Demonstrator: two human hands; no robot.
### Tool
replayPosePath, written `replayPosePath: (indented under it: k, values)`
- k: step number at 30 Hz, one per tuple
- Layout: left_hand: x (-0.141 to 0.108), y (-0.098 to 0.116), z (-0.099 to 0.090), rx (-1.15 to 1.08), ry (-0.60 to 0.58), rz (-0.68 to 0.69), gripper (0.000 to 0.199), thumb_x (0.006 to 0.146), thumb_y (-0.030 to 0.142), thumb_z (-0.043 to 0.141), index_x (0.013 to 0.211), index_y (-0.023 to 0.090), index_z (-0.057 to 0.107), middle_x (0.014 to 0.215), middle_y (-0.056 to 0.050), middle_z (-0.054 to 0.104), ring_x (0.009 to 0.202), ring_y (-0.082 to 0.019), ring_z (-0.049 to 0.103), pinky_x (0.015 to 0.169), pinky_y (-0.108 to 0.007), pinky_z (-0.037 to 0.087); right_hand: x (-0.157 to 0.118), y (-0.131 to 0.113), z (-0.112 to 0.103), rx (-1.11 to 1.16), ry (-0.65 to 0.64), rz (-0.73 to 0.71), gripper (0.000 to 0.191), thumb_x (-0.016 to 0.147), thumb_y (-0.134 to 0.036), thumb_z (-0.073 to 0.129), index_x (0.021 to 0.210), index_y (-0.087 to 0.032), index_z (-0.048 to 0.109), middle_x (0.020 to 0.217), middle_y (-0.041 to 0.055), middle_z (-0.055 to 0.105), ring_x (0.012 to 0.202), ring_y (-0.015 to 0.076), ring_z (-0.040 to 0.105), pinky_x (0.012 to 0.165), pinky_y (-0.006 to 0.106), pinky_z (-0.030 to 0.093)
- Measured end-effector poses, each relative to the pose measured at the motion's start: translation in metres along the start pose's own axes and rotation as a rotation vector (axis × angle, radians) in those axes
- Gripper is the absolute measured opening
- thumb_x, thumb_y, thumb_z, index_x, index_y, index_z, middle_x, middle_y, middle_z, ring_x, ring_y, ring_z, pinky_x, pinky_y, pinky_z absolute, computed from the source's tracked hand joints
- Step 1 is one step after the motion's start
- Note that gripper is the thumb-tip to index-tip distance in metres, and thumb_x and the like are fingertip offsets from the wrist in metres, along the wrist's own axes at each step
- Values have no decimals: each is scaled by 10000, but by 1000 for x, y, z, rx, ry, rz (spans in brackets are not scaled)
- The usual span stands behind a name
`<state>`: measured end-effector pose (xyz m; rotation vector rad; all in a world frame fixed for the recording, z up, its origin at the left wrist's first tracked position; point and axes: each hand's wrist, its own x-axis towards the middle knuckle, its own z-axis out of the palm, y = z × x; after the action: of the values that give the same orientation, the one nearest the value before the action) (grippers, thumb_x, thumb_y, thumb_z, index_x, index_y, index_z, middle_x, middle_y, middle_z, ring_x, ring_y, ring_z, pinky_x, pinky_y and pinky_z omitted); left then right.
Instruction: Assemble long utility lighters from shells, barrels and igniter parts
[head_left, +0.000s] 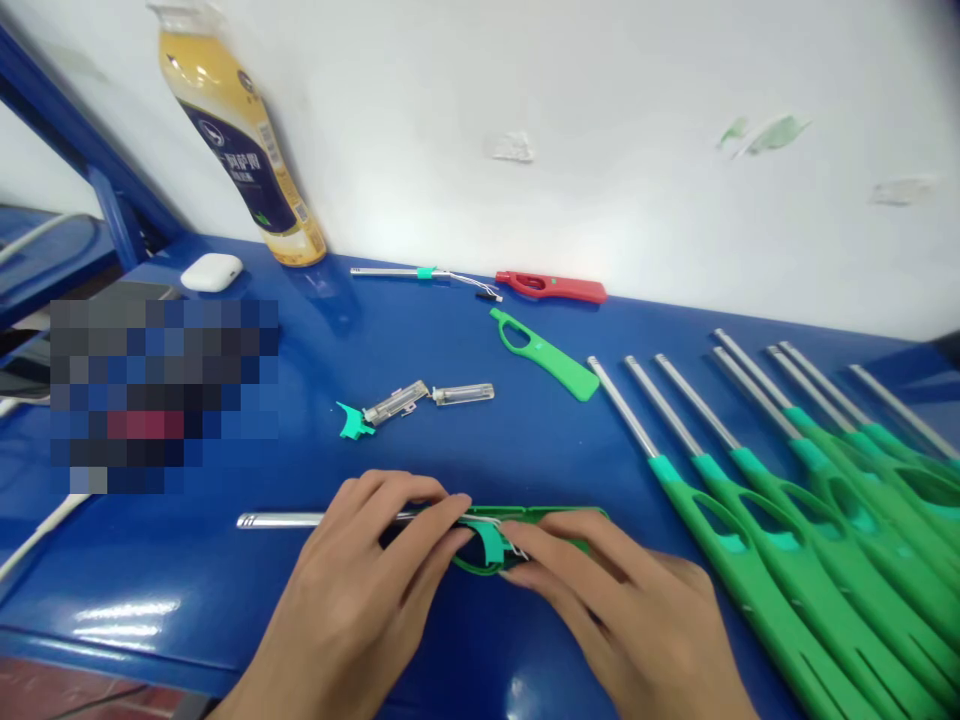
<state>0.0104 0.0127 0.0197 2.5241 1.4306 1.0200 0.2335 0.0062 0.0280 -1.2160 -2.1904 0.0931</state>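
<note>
In the head view, a green lighter body [551,518] with a metal tube [281,520] pointing toward the left edge is pressed flat on the blue desk [420,420] close to its near edge. It is held down by both hands: the left hand [360,590] is laid over the joint of tube and body with fingers [442,530] curled onto it, and the right hand [622,620] is closed on the handle part, its fingertips [525,565] set at the teal trigger [491,545].

Behind it, near the middle of the desk, a teal clip [351,422], a metal valve piece [396,402] and a small clear fuel cell [463,394] are laid in a line. A loose green shell [544,352] is seen further back, and a red shell [551,287] and a wired tube [420,272] are placed along the far edge by the wall.

A row of finished green lighters [810,500] is spread across the right side. At the far left corner, a bottle [240,130] filled with yellow liquid is leaned against the wall, with a closed white earbud case [212,271] just beside it.
</note>
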Motion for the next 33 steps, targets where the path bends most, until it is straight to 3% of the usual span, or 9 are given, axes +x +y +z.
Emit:
replayPosePath:
  k: [11, 26, 33]
  values:
    - [-2, -1, 0, -16, -12, 49, 321, 1001, -63, 503, 1109, 177, 688, 1053, -33, 670, 894, -159, 594, 816, -339, 427, -1, -2, 6, -113, -7, -25, 282, 1113, -399, 500, 1114, -281, 756, 897, -37, 738, 634, 87, 752, 428, 283, 422]
    - [-5, -2, 3, -63, -52, 15, 298, 1022, -58, 507, 1155, 163, 658, 1115, -46, 648, 988, -174, 569, 913, -356, 413, 1, -2, 6, -103, 11, -21, 300, 1111, -400, 501, 1120, -268, 770, 907, -34, 760, 593, 81, 730, 473, 263, 466]
    - [-6, -3, 4, -25, -38, 26, 342, 993, -85, 531, 1191, 161, 661, 1129, -57, 616, 978, -179, 573, 883, -368, 437, -2, -1, 6, -98, 30, -9, 239, 1100, -348, 545, 1130, -267, 767, 937, -43, 771, 509, 68, 676, 540, 252, 507]
